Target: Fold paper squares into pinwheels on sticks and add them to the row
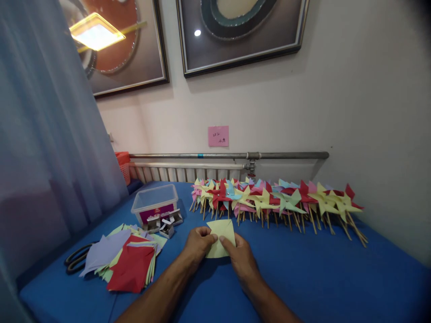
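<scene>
A pale yellow paper square [220, 229] is held up just above the blue table cover, with a diagonal line showing near its upper right corner. My left hand [201, 244] pinches its left edge between thumb and fingers. On the opposite edge, my right hand [240, 253] grips it the same way, and both thumbs rest on its face. To the left lies a stack of coloured paper squares, with a red sheet [132, 264] and a lilac sheet [106, 251] on top. Scissors with black handles [77, 260] stick out from under the stack.
Finished paper pinwheels [262, 202] on wooden sticks lie in a long pile along the back. A clear plastic tub [155, 199] stands at the back left, with small open boxes [167, 228] before it. A blue curtain [50, 125] hangs at left; a metal pipe [286, 155] runs along the wall.
</scene>
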Demonstrator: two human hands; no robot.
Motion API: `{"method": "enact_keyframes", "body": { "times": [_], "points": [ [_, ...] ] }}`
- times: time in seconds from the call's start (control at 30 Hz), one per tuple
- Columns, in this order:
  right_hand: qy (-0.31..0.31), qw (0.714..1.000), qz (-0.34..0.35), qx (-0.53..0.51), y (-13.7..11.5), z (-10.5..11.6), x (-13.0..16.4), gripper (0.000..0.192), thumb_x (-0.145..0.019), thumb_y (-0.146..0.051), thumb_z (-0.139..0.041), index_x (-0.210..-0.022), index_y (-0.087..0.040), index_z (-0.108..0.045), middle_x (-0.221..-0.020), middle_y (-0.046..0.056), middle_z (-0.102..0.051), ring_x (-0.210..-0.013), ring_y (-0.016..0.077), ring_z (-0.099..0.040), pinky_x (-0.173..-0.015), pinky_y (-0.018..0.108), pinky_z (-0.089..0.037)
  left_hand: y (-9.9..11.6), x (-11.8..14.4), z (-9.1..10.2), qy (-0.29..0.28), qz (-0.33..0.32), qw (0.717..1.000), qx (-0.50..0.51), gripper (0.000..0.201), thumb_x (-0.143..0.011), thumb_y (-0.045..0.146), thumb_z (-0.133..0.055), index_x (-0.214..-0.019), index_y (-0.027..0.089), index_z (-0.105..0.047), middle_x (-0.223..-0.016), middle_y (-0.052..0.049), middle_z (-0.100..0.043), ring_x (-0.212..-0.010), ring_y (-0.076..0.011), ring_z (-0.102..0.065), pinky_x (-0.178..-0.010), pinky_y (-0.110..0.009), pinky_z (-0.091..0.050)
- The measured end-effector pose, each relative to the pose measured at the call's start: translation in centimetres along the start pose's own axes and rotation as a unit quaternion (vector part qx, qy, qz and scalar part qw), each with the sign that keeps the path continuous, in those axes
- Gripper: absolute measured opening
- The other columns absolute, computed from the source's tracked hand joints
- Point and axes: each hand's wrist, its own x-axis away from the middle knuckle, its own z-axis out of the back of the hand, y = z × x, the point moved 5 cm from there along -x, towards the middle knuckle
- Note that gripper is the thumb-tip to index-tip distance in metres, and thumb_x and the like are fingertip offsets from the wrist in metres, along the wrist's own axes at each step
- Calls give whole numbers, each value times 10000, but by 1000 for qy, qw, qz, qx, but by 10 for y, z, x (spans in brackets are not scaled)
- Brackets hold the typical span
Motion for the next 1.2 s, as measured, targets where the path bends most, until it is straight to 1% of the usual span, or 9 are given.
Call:
{"method": "enact_keyframes", "body": {
  "times": [0.17,0.27,0.37,0.5,0.63,0.8,0.93,1.07,1.2],
  "points": [
    [-16,995,8,-96,-5,-3,-3,387,-708,-531,-787,-900,-208,-696,-789,39,-779,-641,224,-687,-599,311,-532,0,-1,-1,10,-5,1000,-14,334,-587,393,-769,-579,206,-492,-503,47,-498,-459,-90,-377,-493,-250,-286],
    [-4,993,9,-117,-8,-2,-4,404,-690,-551,-802,-873,-219,-665,-767,29,-762,-611,217,-669,-589,314,-523,-3,-1,-2,15,3,1000,-23,286,-594,354,-748,-582,205,-503,-511,43,-507,-459,-93,-392,-491,-250,-295],
    [16,995,24,-91,-11,1,-4,387,-694,-556,-786,-837,-227,-639,-754,15,-739,-616,204,-646,-586,305,-511,-6,0,-4,15,10,1000,-19,259,-593,315,-728,-577,210,-492,-505,44,-507,-458,-95,-401,-486,-244,-308],
    [50,998,50,-4,-16,7,-5,324,-690,-507,-753,-802,-253,-585,-645,-33,-644,-568,186,-581,-526,284,-467,-5,2,-9,6,12,1000,-9,278,-575,295,-723,-573,215,-457,-487,53,-489,-440,-87,-388,-469,-236,-301],
    [64,991,85,77,-19,11,-4,235,-726,-458,-700,-778,-269,-570,-673,-22,-643,-611,196,-596,-531,278,-468,-5,4,-12,9,19,1000,-17,239,-554,269,-689,-567,209,-459,-478,53,-482,-438,-83,-387,-460,-231,-290],
    [44,993,75,79,-18,10,-4,256,-737,-470,-711,-851,-257,-627,-703,-8,-683,-608,199,-611,-553,289,-484,-4,6,-13,-8,27,999,-18,227,-546,271,-677,-556,210,-458,-467,51,-481,-433,-84,-384,-461,-234,-275],
    [39,994,64,82,-24,12,-4,273,-713,-494,-710,-704,-246,-597,-586,-23,-608,-554,183,-551,-528,283,-436,-4,6,-13,-27,35,998,-34,215,-540,280,-700,-563,195,-503,-484,40,-503,-437,-82,-386,-465,-238,-267],
    [57,979,116,157,-39,13,0,173,-709,-415,-684,-706,-253,-625,-686,-3,-668,-664,202,-601,-614,290,-457,-4,6,-14,-35,29,998,-43,209,-558,272,-695,-566,198,-499,-481,44,-489,-431,-81,-370,-467,-243,-263],
    [52,987,84,128,-35,14,-5,184,-681,-416,-699,-726,-245,-645,-710,14,-702,-660,211,-625,-608,303,-477,-5,6,-16,-61,19,997,-52,170,-564,246,-662,-581,196,-500,-508,40,-505,-446,-84,-386,-479,-242,-279]
  ]
}}
